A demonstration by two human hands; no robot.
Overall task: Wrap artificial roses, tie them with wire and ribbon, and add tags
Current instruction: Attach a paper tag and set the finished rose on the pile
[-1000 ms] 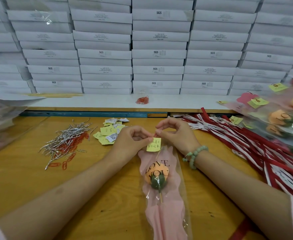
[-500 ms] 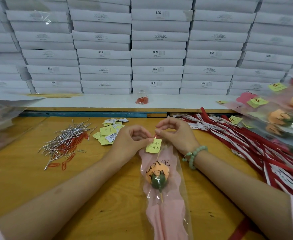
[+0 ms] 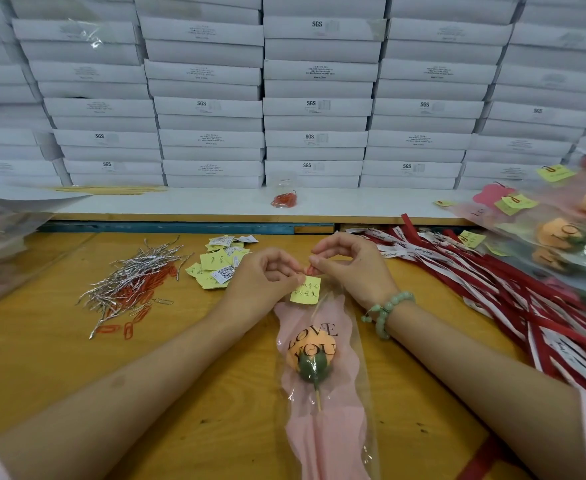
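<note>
An orange artificial rose (image 3: pixel 310 355) lies in a pink and clear sleeve (image 3: pixel 329 438) printed "LOVE YOU", its top pointing away from me on the wooden table (image 3: pixel 42 368). A yellow tag (image 3: pixel 306 289) sits at the sleeve's top edge. My left hand (image 3: pixel 267 275) pinches the tag's upper left corner. My right hand (image 3: pixel 350 268) pinches a small red paper clip (image 3: pixel 311 270) at the tag's top.
Silver wire ties and red clips (image 3: pixel 130 285) lie at the left, loose yellow and white tags (image 3: pixel 218 263) beside them. Red and white ribbons (image 3: pixel 513 292) spread at the right, with finished wrapped roses (image 3: pixel 558 233) behind. White boxes (image 3: pixel 315 105) are stacked along the back.
The tag has tilted slightly and both hands have shifted a little at the sleeve's top. The rose has not moved.
</note>
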